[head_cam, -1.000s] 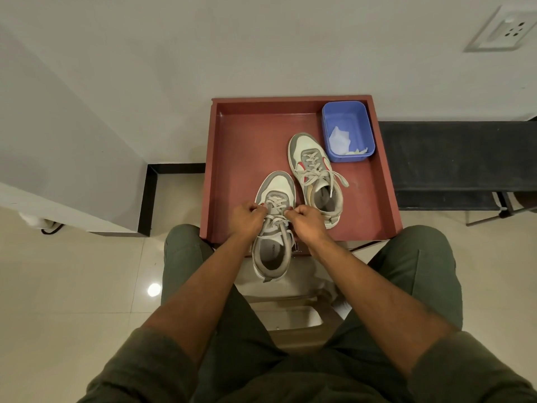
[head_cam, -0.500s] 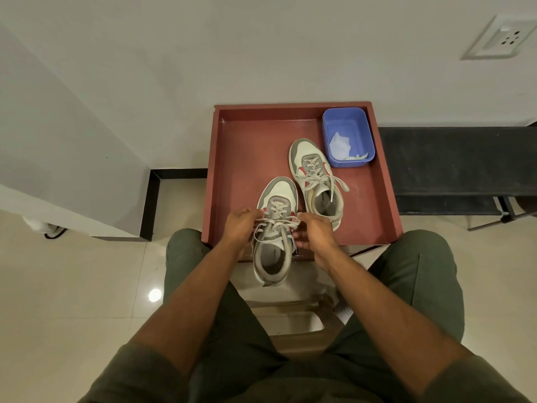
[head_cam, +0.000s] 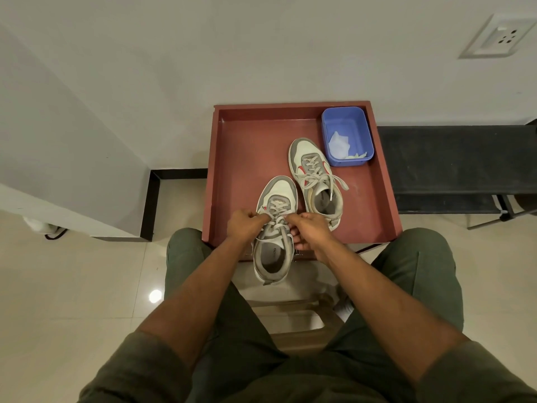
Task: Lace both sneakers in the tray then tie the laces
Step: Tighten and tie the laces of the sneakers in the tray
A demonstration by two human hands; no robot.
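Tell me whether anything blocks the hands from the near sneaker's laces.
Nothing visible does. The left hand and right hand are already on the near sneaker, pinching its laces from either side. The far sneaker and blue tub sit beyond, clear of them.

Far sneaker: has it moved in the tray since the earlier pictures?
No. The far sneaker keeps its place, with its toe beside the near left corner of the blue tub.

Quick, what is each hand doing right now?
Left hand: pinches the near sneaker's lace.
Right hand: fingers curled, pinches the same sneaker's lace.
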